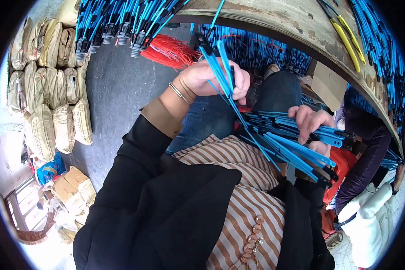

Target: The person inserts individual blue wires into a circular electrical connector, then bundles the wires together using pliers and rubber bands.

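My left hand (211, 81) is raised over my lap, its fingers curled round a few slim blue strips (217, 72) with black ends. Those strips run down toward the right and cross a thicker bundle. My right hand (311, 120) has closed round that bundle of blue strips (292, 150), which lies across my lap. Black tips fan out at its right end, and some flat strip ends there have small holes. The fingers of my left hand partly hide what they grip.
A wooden bench (274, 20) curves across the top, with yellow-handled pliers (346, 42) and more blue strips (126, 22) on it. Red strands (171, 51) hang below its edge. Stacked sacks (45, 90) stand at left. A cardboard piece (326, 85) and another person's dark clothing (364, 157) are at right.
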### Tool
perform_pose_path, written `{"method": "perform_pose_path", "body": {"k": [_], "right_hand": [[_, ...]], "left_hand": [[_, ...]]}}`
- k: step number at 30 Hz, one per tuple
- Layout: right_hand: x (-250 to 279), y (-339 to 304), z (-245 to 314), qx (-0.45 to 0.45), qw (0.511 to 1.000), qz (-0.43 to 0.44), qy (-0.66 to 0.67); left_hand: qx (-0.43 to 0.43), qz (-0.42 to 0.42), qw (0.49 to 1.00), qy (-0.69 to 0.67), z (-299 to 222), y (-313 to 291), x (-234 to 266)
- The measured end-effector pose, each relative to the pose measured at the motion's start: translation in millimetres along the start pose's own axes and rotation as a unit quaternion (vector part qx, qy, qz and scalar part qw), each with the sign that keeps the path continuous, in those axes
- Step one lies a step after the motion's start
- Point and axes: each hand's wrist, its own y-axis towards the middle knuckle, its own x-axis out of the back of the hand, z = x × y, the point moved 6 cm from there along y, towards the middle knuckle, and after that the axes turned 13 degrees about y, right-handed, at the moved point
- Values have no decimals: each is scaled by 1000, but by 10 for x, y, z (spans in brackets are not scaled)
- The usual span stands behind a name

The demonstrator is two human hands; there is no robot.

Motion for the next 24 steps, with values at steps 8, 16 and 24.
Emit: {"method": "perform_pose_path", "body": {"k": [8, 16, 24], "right_hand": [[298, -112, 548, 166, 967, 12, 191], [-87, 170, 376, 89, 991, -52, 86], [-12, 148, 14, 14, 988, -152, 30]], "left_hand": [[-100, -76, 986, -112, -441, -80, -165], [-51, -64, 994, -69, -235, 202, -413], [40, -116, 987, 107, -4, 398, -482]]}}
